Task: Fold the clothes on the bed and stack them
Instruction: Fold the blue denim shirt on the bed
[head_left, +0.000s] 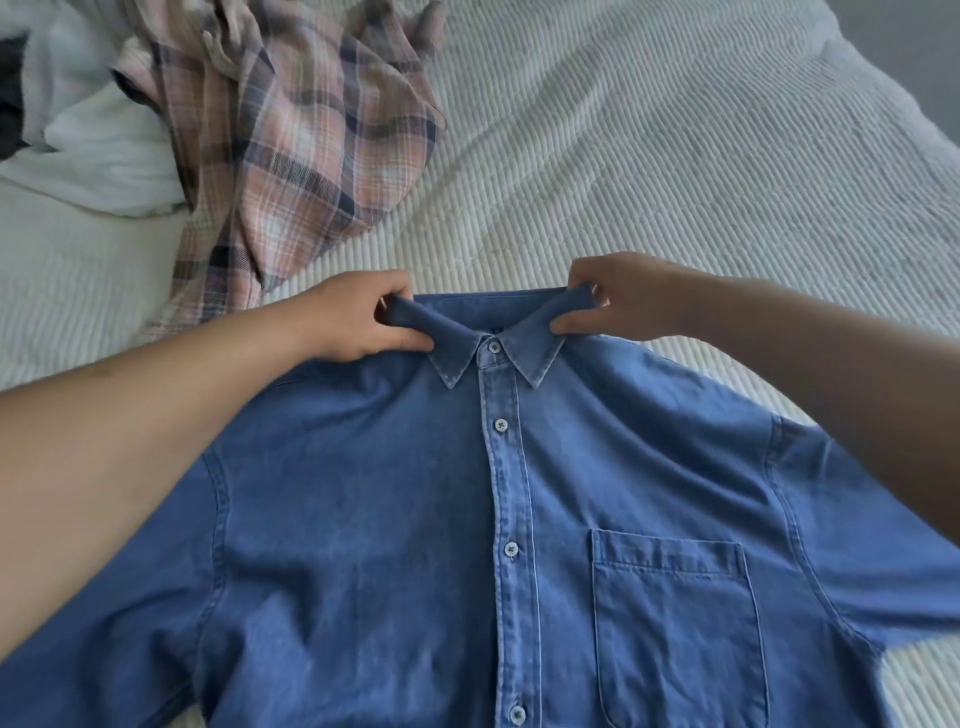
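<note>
A blue denim shirt (395, 519) lies front up on the bed, buttoned, with a chest pocket at the lower right and its collar pointing away from me. My left hand (358, 317) pinches the left end of the collar between thumb and fingers. My right hand (618, 301) pinches the right end of the collar the same way. Both forearms reach in over the shirt's shoulders. The shirt's lower part runs out of view at the bottom.
A crumpled pink and grey plaid garment (311, 135) lies at the back left. Beside it sits a heap of white fabric (98, 150) with a dark piece at the far left edge. The ribbed white bedspread (675, 156) stretches to the right and back.
</note>
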